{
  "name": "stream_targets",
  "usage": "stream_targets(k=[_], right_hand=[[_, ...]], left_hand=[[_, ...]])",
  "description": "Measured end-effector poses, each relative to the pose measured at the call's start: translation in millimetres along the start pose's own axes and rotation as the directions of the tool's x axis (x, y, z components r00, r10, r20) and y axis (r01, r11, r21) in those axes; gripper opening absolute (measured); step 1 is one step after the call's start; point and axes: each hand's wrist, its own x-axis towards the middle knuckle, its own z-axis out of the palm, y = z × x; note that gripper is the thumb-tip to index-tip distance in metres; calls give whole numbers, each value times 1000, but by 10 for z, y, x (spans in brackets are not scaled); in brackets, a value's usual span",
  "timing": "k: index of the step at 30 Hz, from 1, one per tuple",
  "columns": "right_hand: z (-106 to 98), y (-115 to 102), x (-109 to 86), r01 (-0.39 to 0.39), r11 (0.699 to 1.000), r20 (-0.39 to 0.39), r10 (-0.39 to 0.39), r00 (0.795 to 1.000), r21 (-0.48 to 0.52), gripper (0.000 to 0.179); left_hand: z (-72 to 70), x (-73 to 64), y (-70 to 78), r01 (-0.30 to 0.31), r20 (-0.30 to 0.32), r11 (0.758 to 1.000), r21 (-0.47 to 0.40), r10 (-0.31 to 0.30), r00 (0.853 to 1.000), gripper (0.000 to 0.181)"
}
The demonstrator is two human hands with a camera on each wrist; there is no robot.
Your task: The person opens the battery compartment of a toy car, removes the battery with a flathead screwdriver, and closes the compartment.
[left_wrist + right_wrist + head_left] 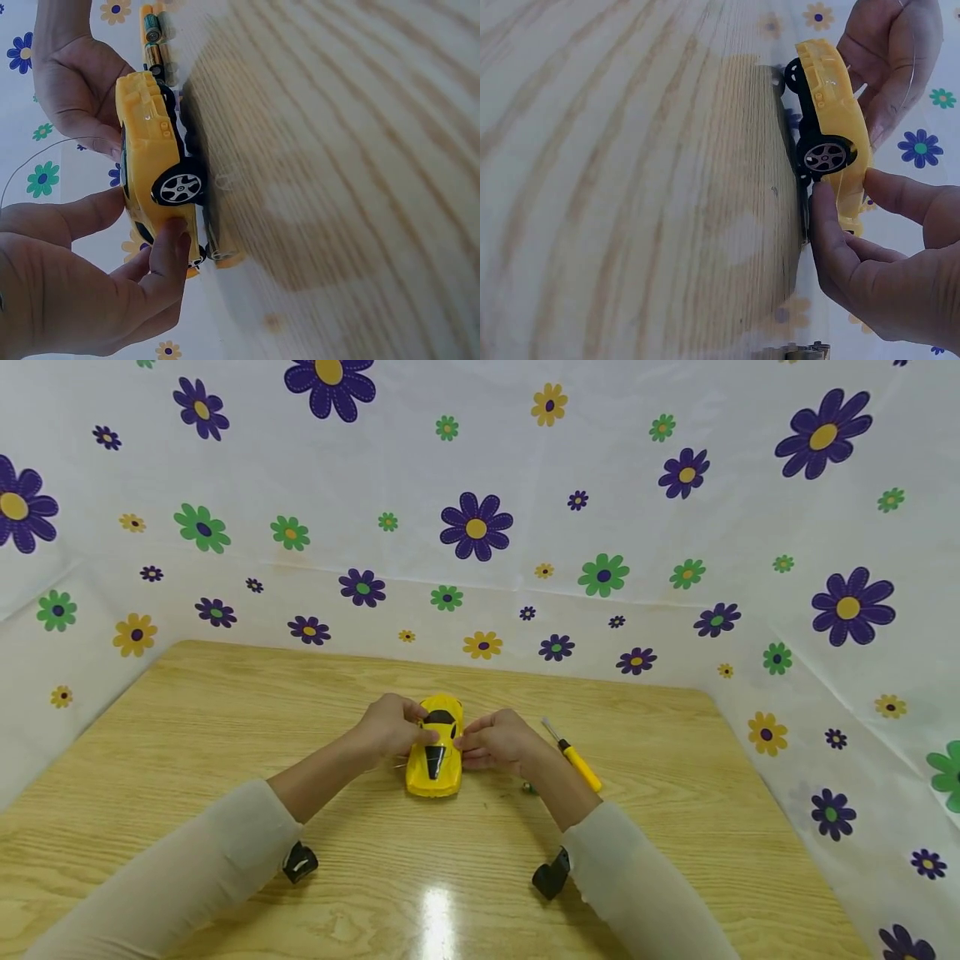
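A yellow toy car with dark windows stands near the middle of the table, pointing away from me. My left hand grips its left side, thumb over the top and fingers along the flank. From the other side my right hand pinches the body between thumb and fingers. Both wrist views show the car from its end, with a silver-spoked black wheel near the left fingers and another wheel just above the right fingertips. A thin wire arcs out beside the left hand.
A screwdriver with a yellow handle lies right of the car. Batteries lie on the table beyond the car in the left wrist view. The wooden table is backed by a flower-printed white cloth.
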Motion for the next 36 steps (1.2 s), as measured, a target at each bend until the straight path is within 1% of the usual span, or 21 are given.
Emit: stream_targets(k=[5, 10, 16, 22, 31, 36], right_hand=[[-10, 3, 17, -16, 1000, -1, 16, 1000, 3, 38], [-21, 14, 23, -22, 1000, 12, 22, 1000, 17, 39], [-31, 29, 33, -12, 1000, 14, 11, 1000, 29, 38], [-33, 30, 26, -17, 999, 10, 16, 1000, 44, 36], [-53, 61, 25, 0, 999, 18, -1, 1000, 50, 36], [-85, 70, 12, 10, 998, 19, -11, 1000, 59, 34]], left_hand=[[-2, 6, -11, -13, -1, 1000, 20, 13, 1000, 47], [-13, 8, -25, -13, 8, 1000, 27, 13, 1000, 48], [-15, -4, -14, -15, 12, 1000, 17, 14, 1000, 49], [-13, -8, -10, -16, 13, 1000, 19, 15, 1000, 49], [8, -9, -18, -7, -2, 1000, 2, 7, 1000, 47], [13, -2, -24, -3, -8, 1000, 5, 3, 1000, 46]])
